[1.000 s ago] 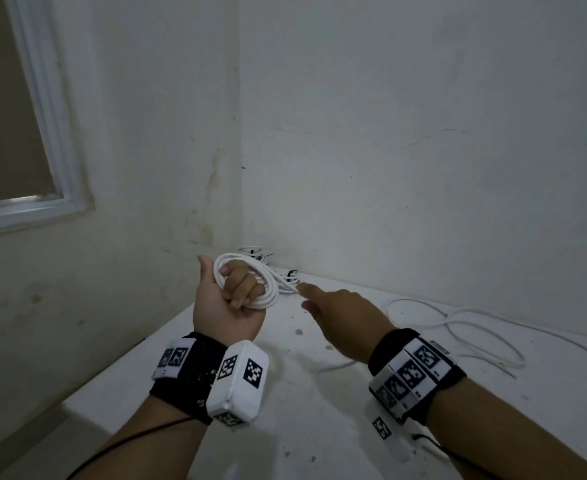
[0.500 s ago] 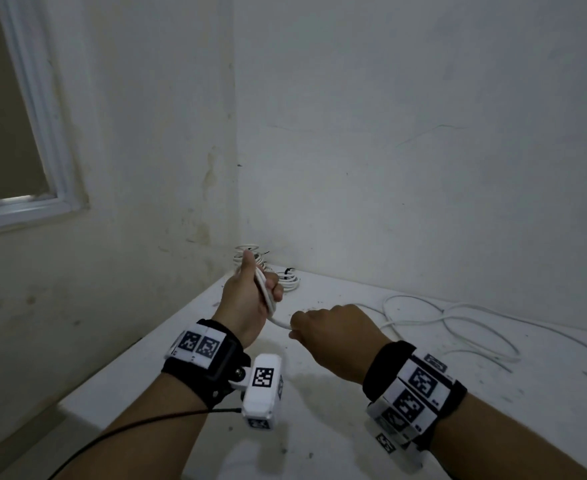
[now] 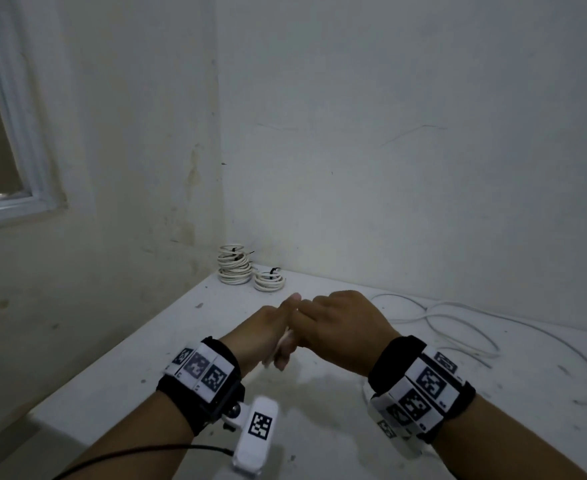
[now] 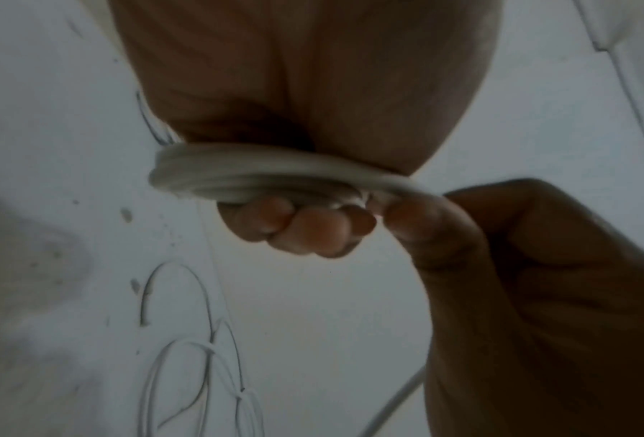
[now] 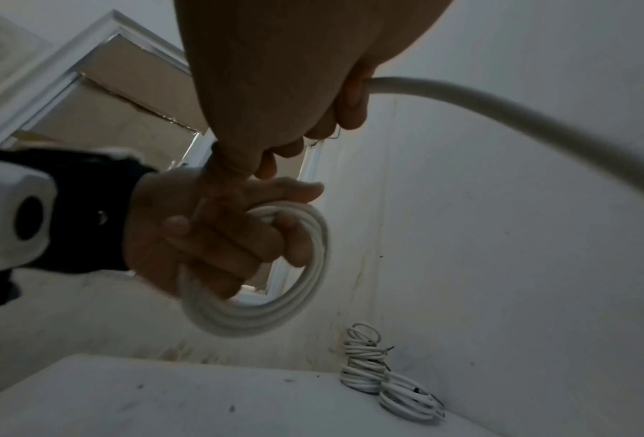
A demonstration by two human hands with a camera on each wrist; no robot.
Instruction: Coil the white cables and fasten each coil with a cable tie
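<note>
My left hand [image 3: 267, 327] grips a partly wound coil of white cable [image 5: 275, 310] with its fingers curled through the loops [image 4: 275, 177]. Pressed against it from the right, my right hand [image 3: 340, 323] has its fingers curled round the free run of the same cable [image 5: 499, 112] next to the coil. From the head view only a sliver of the coil [image 3: 282, 342] shows between the hands. Both hands hover above the white table [image 3: 129, 368]. The rest of the cable [image 3: 458, 327] lies in loose loops on the table to the right.
Tied coils stand in the far corner: a stack [image 3: 234, 268] and a single one [image 3: 269, 282] beside it, seen too from the right wrist [image 5: 365, 363]. Walls close the table at the back and left. A window frame [image 3: 25, 168] is on the left wall.
My left hand has turned over and dropped lower with the coil. My right hand has come in from the right with the cable and now touches the left hand.
</note>
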